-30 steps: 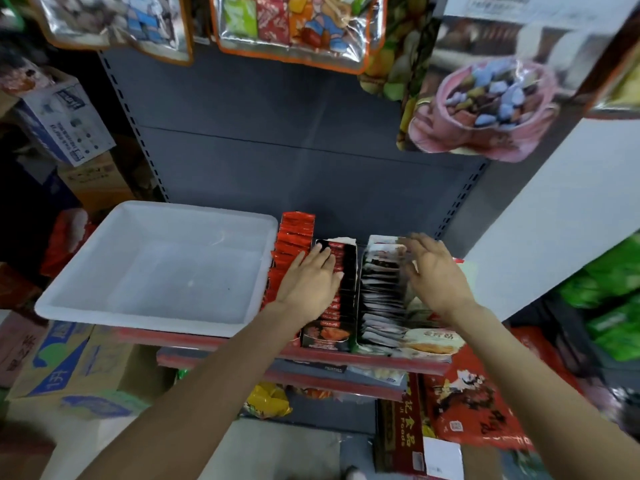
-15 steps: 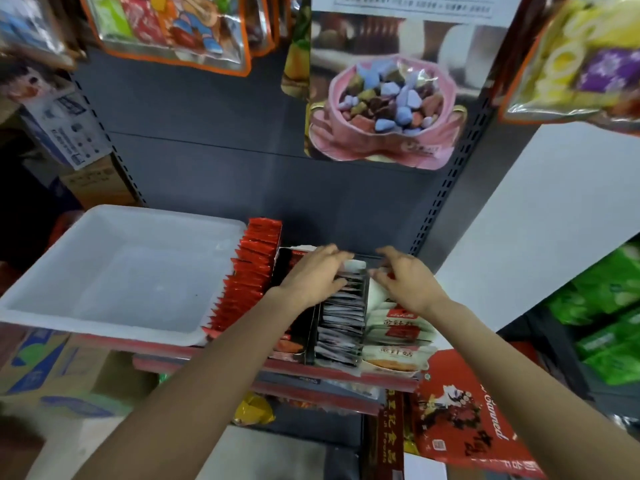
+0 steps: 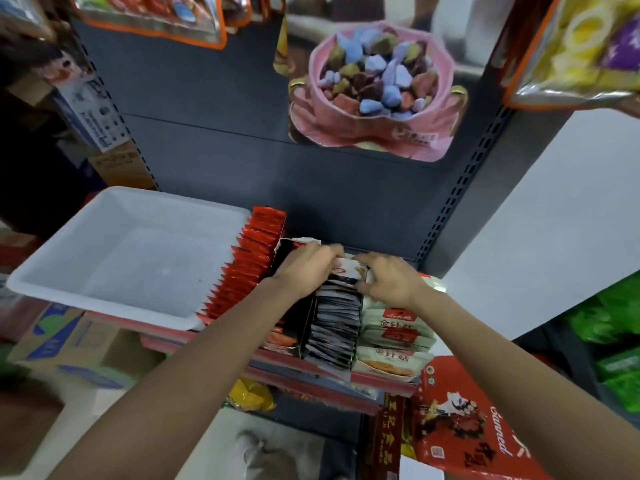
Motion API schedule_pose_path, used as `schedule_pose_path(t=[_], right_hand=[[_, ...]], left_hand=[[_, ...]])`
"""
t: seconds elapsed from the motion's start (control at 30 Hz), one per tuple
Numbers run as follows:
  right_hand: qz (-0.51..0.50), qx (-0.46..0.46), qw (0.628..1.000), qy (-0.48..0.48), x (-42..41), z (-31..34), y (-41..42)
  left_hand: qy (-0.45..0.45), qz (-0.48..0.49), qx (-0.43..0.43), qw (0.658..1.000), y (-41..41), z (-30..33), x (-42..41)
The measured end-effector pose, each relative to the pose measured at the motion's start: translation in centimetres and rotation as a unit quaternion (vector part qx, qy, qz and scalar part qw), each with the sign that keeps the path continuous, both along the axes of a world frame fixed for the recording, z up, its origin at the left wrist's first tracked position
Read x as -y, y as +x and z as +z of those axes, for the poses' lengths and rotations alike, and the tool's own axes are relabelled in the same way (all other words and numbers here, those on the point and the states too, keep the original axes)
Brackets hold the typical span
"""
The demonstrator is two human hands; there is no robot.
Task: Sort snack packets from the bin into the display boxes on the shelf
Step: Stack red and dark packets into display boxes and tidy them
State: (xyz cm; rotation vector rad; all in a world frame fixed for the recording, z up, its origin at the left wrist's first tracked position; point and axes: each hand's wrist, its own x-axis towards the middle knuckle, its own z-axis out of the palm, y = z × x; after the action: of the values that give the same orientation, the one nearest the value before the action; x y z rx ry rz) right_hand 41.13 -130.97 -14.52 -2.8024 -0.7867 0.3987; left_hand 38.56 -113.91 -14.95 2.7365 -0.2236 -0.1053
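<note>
— What's different from a second ago?

— My left hand [image 3: 304, 268] was lying flat on the dark box's packets; it has slid over to the back of the middle row. My right hand [image 3: 389, 280] has come in from the right-hand stack to meet it.

— And between them?

— A white-fronted packet [image 3: 348, 271], now tipped up at the back of the row and pinched from both sides.

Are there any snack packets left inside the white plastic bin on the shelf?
No, the white plastic bin shows only its bare floor, with no packets in it.
</note>
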Motion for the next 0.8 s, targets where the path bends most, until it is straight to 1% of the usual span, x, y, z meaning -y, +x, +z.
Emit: schedule_pose_path(t=[0.07,0.1,0.17,0.2,0.23,0.33,0.4,0.47,0.57,0.67,0.8], right_hand=[[-0.048,-0.028,0.997,0.053,-0.3,0.4,0.7],[-0.064,-0.033,0.994,0.078,-0.3,0.4,1.1],[-0.078,-0.024,0.992,0.101,0.0,0.4,1.9],[-0.083,-0.014,0.991,0.104,0.1,0.2,2.1],[-0.087,-0.001,0.991,0.106,0.2,0.0,2.2],[-0.106,0.036,0.985,0.130,0.4,-0.9,2.2],[-0.113,0.058,0.981,0.148,0.4,-1.4,2.0],[-0.113,0.061,0.978,0.165,0.3,-1.5,1.9],[-0.107,0.047,0.979,0.168,0.5,-1.8,1.8],[-0.096,0.025,0.984,0.148,0.5,-1.6,1.8],[-0.081,-0.035,0.978,0.191,0.8,-0.9,1.6]], left_hand=[[-0.062,0.044,0.004,0.997,0.4,0.1,0.2],[-0.078,0.058,0.032,0.995,0.3,0.1,0.3],[-0.073,0.066,0.117,0.988,-0.3,-0.2,0.2],[-0.071,0.050,0.148,0.985,-0.7,-0.5,0.1],[-0.064,0.022,0.155,0.986,-1.0,-0.8,-0.1],[-0.023,-0.048,0.103,0.993,-1.5,-1.9,-0.8],[-0.029,-0.064,0.056,0.996,-1.7,-1.9,-1.0],[-0.028,-0.088,0.020,0.996,-2.1,-1.9,-1.1],[0.001,-0.093,0.023,0.995,-2.3,-2.0,-1.2],[0.052,-0.058,0.053,0.996,-1.7,-1.1,-0.4],[0.065,0.000,0.070,0.995,-0.4,-0.3,0.6]])
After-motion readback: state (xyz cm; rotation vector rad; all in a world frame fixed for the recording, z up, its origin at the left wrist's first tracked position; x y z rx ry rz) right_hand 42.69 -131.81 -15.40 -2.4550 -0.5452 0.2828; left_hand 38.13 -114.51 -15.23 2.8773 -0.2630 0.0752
